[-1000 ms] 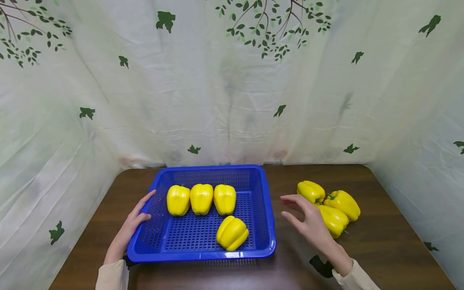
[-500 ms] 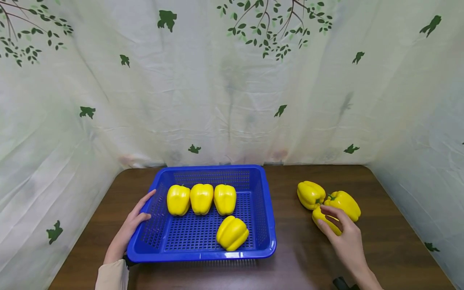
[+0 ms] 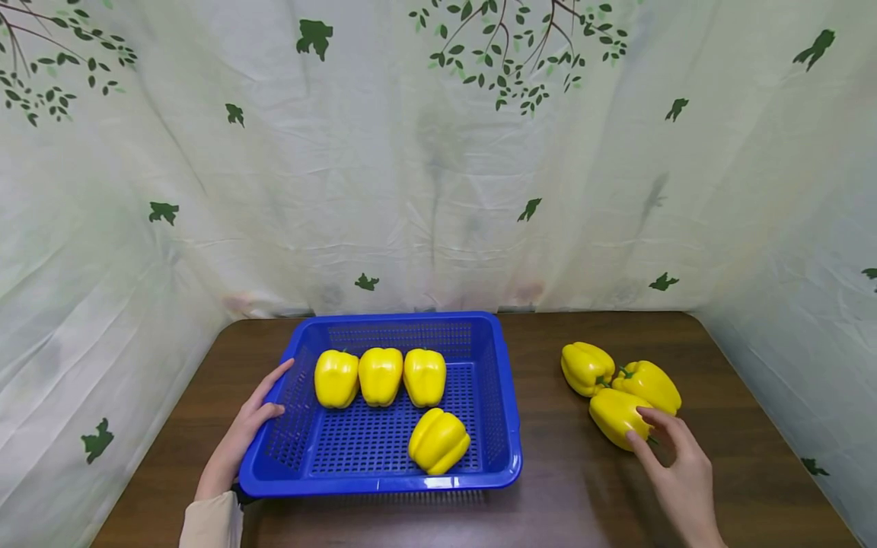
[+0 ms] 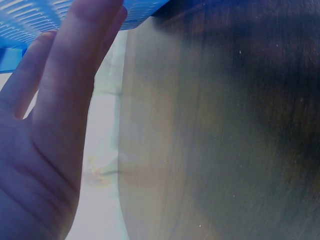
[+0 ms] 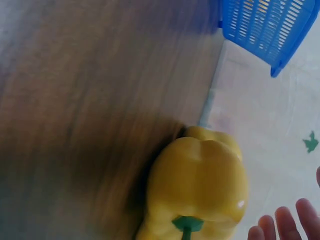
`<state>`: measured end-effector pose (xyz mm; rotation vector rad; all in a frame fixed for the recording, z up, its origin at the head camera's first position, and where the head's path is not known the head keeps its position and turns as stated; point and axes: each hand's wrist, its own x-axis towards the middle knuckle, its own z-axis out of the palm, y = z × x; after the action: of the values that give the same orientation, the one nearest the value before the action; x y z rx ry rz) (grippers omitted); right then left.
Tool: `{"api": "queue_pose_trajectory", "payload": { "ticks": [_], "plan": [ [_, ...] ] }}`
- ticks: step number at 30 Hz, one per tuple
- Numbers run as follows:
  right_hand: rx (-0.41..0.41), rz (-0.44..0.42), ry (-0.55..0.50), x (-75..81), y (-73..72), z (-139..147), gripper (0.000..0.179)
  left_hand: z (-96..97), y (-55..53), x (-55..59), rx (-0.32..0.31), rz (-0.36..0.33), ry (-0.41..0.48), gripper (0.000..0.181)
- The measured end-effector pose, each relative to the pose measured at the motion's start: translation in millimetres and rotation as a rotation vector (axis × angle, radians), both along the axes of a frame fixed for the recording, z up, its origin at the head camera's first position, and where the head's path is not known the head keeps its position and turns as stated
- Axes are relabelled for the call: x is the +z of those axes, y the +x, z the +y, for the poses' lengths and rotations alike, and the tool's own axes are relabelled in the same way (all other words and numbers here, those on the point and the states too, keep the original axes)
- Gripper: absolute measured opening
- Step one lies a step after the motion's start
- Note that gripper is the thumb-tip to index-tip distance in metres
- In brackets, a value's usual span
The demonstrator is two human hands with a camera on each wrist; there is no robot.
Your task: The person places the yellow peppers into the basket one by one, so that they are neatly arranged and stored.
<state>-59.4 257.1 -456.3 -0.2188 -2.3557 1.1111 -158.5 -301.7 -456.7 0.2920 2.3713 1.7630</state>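
In the head view, my left hand [image 3: 243,434] rests against the left side of a blue plastic basket [image 3: 510,426], its extended fingers and thumb at the rim. The left wrist view shows those straight fingers against the slotted wall. Three yellow bell peppers [image 3: 381,377] stand in a row inside, and another yellow bell pepper [image 3: 439,441] lies near the front. My right hand [image 3: 685,468] is at the stem end of the nearest loose bell pepper [image 3: 617,415], thumb and fingers apart. Whether the fingertips touch it, I cannot tell. Two more bell peppers [image 3: 587,368] lie behind it.
The brown wooden table [image 3: 548,502] extends to a pale curtain [image 3: 438,190] with leaf prints, which closes off the back and both sides. Bare tabletop separates the basket from the loose bell peppers.
My right hand has moved right, over the nearest loose bell pepper, then back towards its stem end. That pepper has shifted slightly left. The left hand and basket stay put.
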Motion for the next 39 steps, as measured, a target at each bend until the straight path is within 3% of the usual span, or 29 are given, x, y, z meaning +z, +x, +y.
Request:
{"api": "queue_pose_trajectory", "payload": {
  "ticks": [7, 18, 28, 39],
  "plan": [
    [-0.043, -0.046, 0.048, -4.1, 4.3, 3, 0.04, 0.5, 0.6, 0.0, -0.008, 0.007, 0.021, 0.061],
    [-0.002, -0.13, 0.079, -15.6, 0.3, 9, 0.045, 0.1, 1.6, 0.0, -0.013, -0.007, 0.029, 0.061],
    [-0.023, -0.102, 0.087, -18.6, -8.9, 11, 0.044, 0.3, 0.9, 1.2, -0.006, -0.015, 0.013, 0.061],
    [0.024, -0.085, 0.081, -18.8, -16.4, 9, 0.035, 0.5, 0.9, 2.4, -0.011, -0.034, 0.02, 0.061]
  ]
}}
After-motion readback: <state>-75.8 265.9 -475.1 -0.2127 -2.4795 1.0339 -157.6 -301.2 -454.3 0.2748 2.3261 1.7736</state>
